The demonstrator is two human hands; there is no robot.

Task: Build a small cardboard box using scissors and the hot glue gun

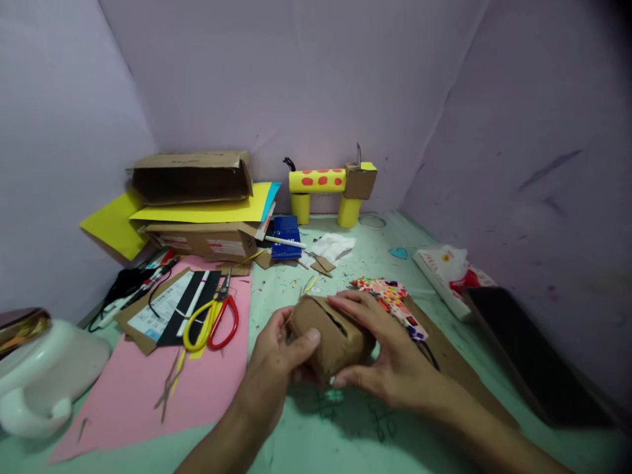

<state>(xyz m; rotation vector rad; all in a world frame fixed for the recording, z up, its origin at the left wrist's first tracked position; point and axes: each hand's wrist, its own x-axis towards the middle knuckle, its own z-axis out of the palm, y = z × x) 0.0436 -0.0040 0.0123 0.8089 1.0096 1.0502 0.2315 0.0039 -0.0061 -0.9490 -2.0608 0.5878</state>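
Observation:
A small brown cardboard box point(328, 332) with a slit-like gap along its upper face is held between both hands, just above the pale green table. My left hand point(284, 352) grips its left side, thumb laid across the front face. On the other side my right hand point(378, 339) wraps around the box, fingers over the top and thumb at the lower edge. The underside is hidden. Scissors point(212, 322) with one yellow and one red handle lie to the left on pink paper point(217, 395). A colourful patterned piece point(388, 296) lies just beyond my right hand.
At the back stands a yellow paper animal figure point(318, 181) with red spots. Cardboard boxes point(192, 161) and yellow sheets are stacked back left. A white cup point(49, 375) is at the left edge. On the right are a tissue pack point(451, 276) and a dark tablet-like slab point(533, 359).

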